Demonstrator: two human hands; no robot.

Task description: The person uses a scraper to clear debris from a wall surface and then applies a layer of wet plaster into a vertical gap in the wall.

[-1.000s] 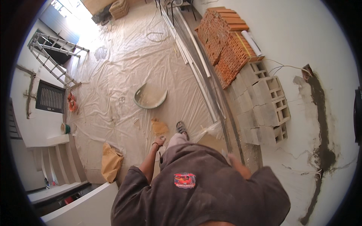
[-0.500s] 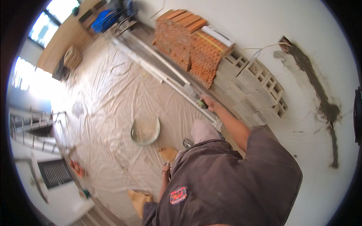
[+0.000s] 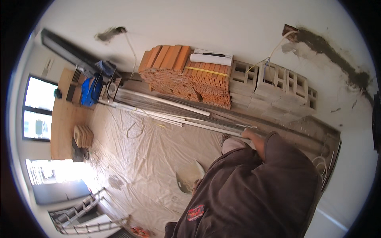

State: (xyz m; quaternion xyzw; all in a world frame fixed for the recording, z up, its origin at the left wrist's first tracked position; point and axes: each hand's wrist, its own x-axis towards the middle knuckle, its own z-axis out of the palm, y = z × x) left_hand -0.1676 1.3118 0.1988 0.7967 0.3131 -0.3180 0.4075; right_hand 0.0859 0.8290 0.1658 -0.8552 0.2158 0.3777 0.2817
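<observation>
- My right hand (image 3: pixel 254 137) rests on the long white plastic pipes (image 3: pixel 170 115); I cannot tell whether it grips them.
- My left hand is out of sight.
- The pipes lie along the floor's wall edge, beside stacked orange clay bricks (image 3: pixel 186 73) and grey concrete blocks (image 3: pixel 274 85).
- The pale plastic floor sheet (image 3: pixel 131 158) leaves open room leftward.

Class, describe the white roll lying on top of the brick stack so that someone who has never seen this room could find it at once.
Start at the white plastered wall and drop to the stack of orange clay bricks against its foot, left of the grey hollow concrete blocks. On top of that stack lies a white cylindrical roll. It is the only smooth, round, white thing among ribbed orange bricks.
</observation>
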